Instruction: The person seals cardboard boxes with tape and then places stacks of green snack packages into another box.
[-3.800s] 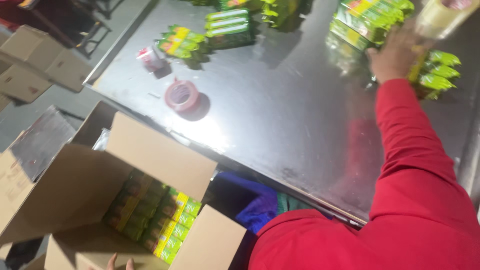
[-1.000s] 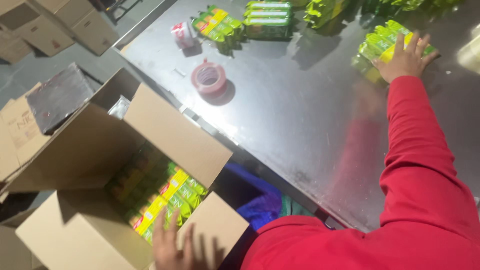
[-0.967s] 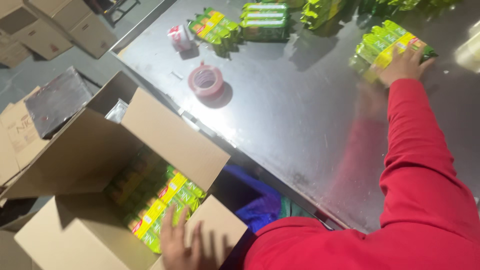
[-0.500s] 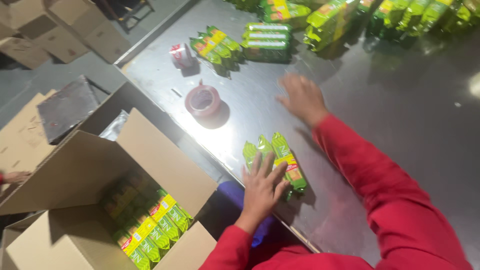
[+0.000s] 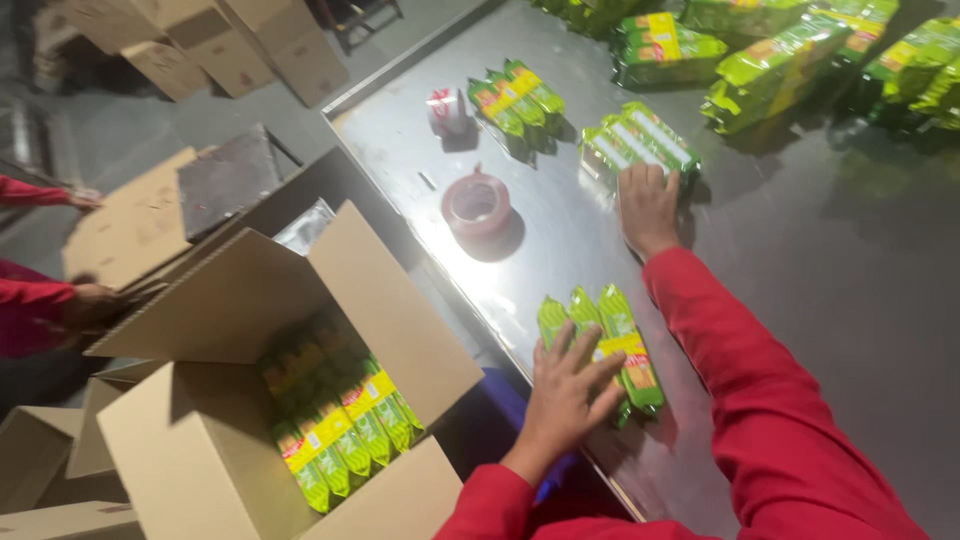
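My left hand (image 5: 565, 395) lies flat on a bundle of green and yellow snack packets (image 5: 605, 345) near the front edge of the steel table (image 5: 820, 260). My right hand (image 5: 648, 203) reaches further out and grips the near end of a second green bundle (image 5: 640, 140). Both arms wear red sleeves. To the left, below the table edge, an open cardboard box (image 5: 260, 420) holds a row of the same green packets (image 5: 340, 425) standing on end.
A roll of red tape (image 5: 477, 206) and a smaller roll (image 5: 446, 108) lie on the table beside another green bundle (image 5: 515, 95). More green bundles (image 5: 770, 60) line the far side. Cardboard boxes (image 5: 200, 45) stand on the floor. Another person's red-sleeved hands (image 5: 85, 300) hold cardboard at left.
My right hand has moved out from the table's middle and closed on the far bundle. My left hand stays on the near bundle by the table edge.
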